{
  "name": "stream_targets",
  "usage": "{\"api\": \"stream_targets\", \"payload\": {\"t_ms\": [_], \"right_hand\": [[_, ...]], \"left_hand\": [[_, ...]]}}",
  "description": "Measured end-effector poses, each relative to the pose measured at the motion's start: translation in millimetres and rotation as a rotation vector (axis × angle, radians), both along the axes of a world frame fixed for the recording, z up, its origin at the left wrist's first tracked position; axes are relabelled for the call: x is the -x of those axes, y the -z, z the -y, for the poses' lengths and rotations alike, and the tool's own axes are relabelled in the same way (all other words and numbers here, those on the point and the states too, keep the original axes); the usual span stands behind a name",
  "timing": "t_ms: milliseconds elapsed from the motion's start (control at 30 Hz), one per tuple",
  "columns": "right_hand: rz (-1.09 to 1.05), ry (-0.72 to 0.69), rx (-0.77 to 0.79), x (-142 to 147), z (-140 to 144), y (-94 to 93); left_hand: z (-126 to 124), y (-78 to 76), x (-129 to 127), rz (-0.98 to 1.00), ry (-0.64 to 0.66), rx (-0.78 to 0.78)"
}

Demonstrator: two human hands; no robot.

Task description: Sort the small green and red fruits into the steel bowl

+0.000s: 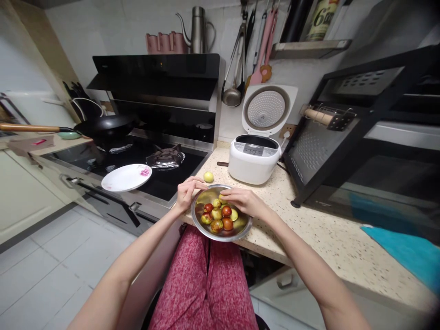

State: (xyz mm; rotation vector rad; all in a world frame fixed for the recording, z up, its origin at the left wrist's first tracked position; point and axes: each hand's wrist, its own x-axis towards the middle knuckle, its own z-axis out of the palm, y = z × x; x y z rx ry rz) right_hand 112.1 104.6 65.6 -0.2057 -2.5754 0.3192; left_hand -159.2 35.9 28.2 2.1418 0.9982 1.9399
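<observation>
A round metal bowl (202, 225) sits at the counter's front edge and holds several small red and green fruits (222, 216). My left hand (187, 190) pinches the bowl's far left rim. My right hand (242, 200) reaches into the bowl from the right, its fingertips on a yellow-green fruit near the far rim; whether it grips that fruit is not clear. A single pale green fruit (208, 176) lies on the counter just behind the bowl.
A white rice cooker (253, 158) stands open behind the bowl. A black rack with an oven (360, 137) fills the right. Left are a gas hob (144, 158), a wok (106, 127) and a white plate (126, 177). A teal cloth (405, 252) lies on the speckled counter (309, 229).
</observation>
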Motion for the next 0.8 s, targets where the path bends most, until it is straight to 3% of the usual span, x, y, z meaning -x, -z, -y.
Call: {"api": "stream_targets", "payload": {"t_ms": [167, 300, 433, 533, 800], "right_hand": [[-0.004, 0.003, 0.021, 1.1, -2.3, 3.3], [-0.007, -0.022, 0.026, 1.5, -3.7, 4.0], [0.000, -0.022, 0.026, 1.8, -3.9, 3.3], [-0.003, -0.019, 0.017, 1.9, -3.2, 3.2], [-0.019, -0.020, -0.039, 1.4, -0.4, 0.5]], "left_hand": [[-14.9, 5.2, 2.2, 0.006, -0.154, 0.202], [-33.8, 13.2, 5.1, -0.252, -0.205, 0.231], [-47.0, 21.0, 8.0, -0.555, -0.184, 0.364], [-48.4, 24.1, 8.5, -0.659, -0.239, 0.445], [-34.3, 20.1, 5.4, -0.439, -0.506, 0.369]]}}
